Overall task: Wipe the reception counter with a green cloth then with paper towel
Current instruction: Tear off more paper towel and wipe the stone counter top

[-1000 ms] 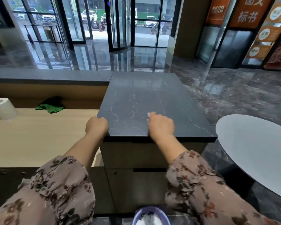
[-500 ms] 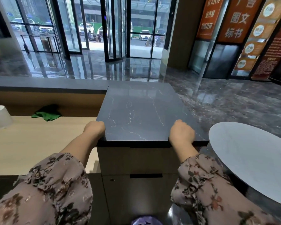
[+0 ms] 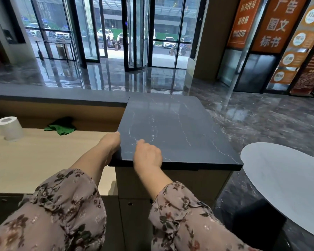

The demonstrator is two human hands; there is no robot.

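Just inside counter's (image 3: 179, 127) left edge, right hand (image 3: 147, 154) with paper towel (image 3: 139, 141).

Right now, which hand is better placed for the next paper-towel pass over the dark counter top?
Right. The right hand lies on the counter top, fingers curled round what looks like paper towel. The left hand only grips its left edge, holding no paper.
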